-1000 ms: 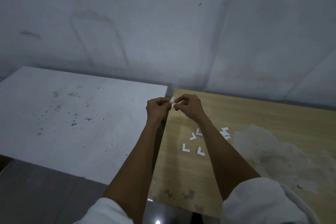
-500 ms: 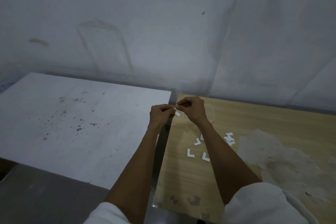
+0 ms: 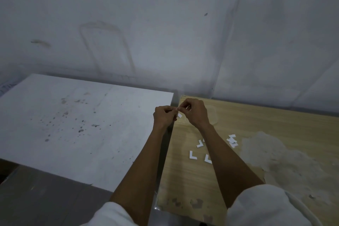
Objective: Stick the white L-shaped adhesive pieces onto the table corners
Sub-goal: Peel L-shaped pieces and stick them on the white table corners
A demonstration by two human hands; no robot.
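White L-shaped adhesive piece (image 3: 179,115) sits between both sets of fingers, above the wooden tabletop (image 3: 266,121). The left hand (image 3: 164,118) pinches its left end and the right hand (image 3: 196,113) pinches its right end. Several loose pieces (image 3: 192,155) lie flat below the fingers and to their right.

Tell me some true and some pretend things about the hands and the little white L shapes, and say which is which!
1. The left hand and right hand pinch one small white piece between their fingers. True.
2. The wooden table stands to the right of the white table. True.
3. The loose L-shaped pieces lie on the white table. False: they lie on the wooden table.
4. The hands wear black gloves. False: they are bare, with white sleeves further up the arms.
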